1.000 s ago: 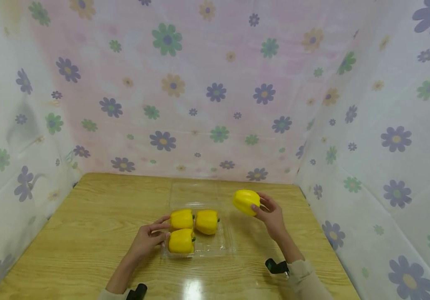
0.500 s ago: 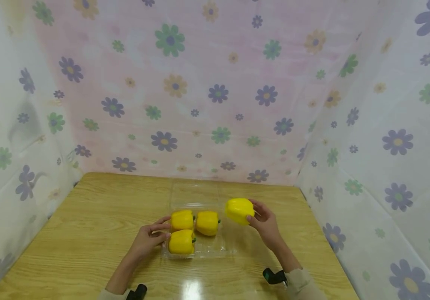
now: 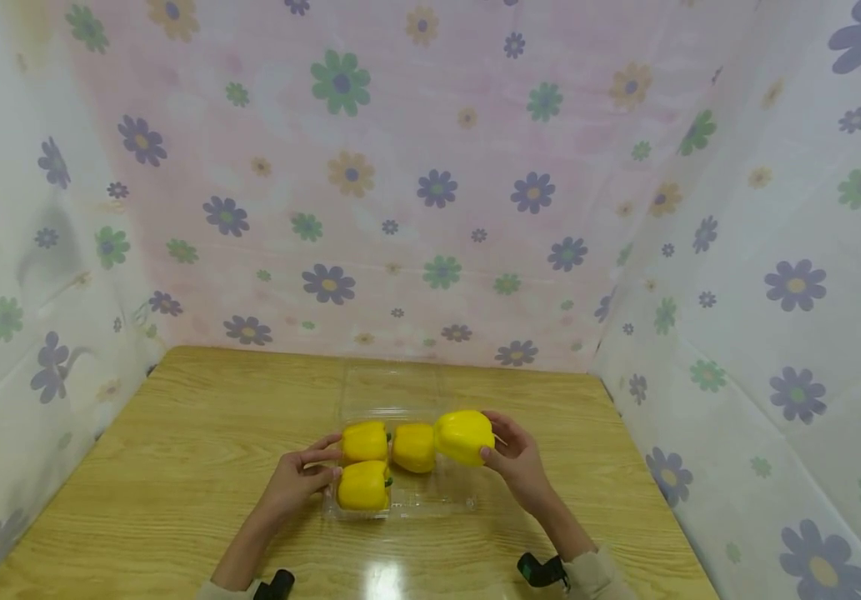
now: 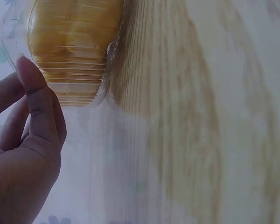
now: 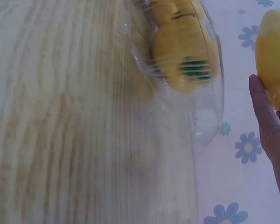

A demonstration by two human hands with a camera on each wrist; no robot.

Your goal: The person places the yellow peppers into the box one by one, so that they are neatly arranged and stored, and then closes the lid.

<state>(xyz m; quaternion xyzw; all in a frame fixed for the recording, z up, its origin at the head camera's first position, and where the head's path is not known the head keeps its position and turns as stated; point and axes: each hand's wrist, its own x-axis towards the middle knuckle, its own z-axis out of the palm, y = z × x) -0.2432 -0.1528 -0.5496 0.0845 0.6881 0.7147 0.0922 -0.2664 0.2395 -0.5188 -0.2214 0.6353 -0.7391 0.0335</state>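
Observation:
My right hand (image 3: 516, 465) grips a yellow bell pepper (image 3: 463, 437), raised over the right side of a clear plastic clamshell box (image 3: 422, 497). In the right wrist view, its thumb and fingers (image 5: 263, 105) support the pepper from below. Three more yellow peppers sit inside the box: one at back left (image 3: 364, 442), one at front left (image 3: 362, 486), one in the back middle (image 3: 413, 448). The raised pepper hides that last one's stem. At the box's left edge, my left hand (image 3: 291, 483) pinches the rim, its thumb (image 4: 32, 77) on the clear flange.
The box's clear lid (image 3: 392, 389) lies folded back on the wooden table (image 3: 235, 417). Flower-patterned cloth (image 3: 400, 208) hangs behind the table and along both sides. A black wrist-worn device (image 3: 541, 570) is on the right wrist, with another (image 3: 274, 585) on the left.
My right hand has carried the yellow bell pepper leftward and toward me, from beside the box to over its right side. My left hand has stayed at the box's left rim.

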